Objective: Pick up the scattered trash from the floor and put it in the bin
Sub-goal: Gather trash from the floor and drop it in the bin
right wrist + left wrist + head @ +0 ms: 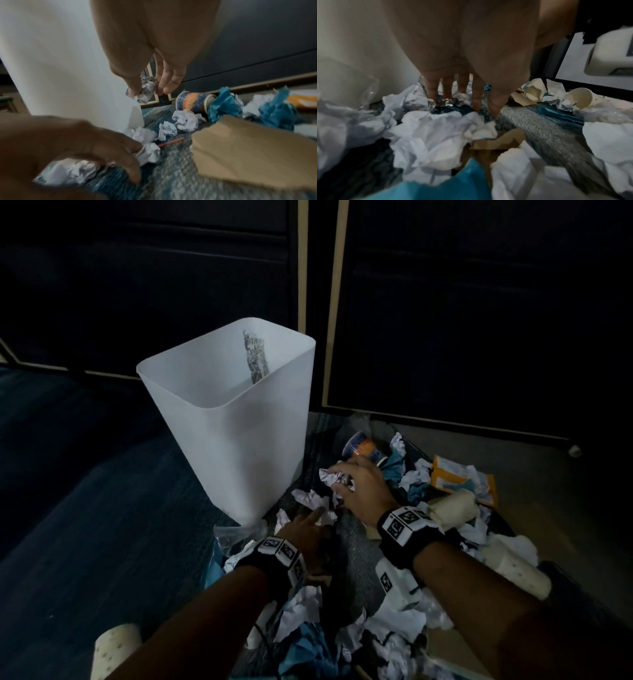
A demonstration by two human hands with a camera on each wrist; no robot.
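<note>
your right hand (359, 491) is pinching a crumpled white paper ball (145, 88) between thumb and fingers, held up just beside the tall translucent white plastic bin (236, 419). your left hand (305, 529) is low over the blue woven rug (171, 175), fingers spread and loose, touching the white paper scraps (436, 135) at the bin's base.

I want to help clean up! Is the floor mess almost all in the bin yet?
Not nearly. The white bin shows only one crinkly piece inside, against its far wall. The right hand pinches a crumpled paper ball, not yet dropped in. The left hand reaches into paper by the bin's base. Left on the floor: many paper balls, blue scraps, a striped cup, and brown cardboard.
</note>
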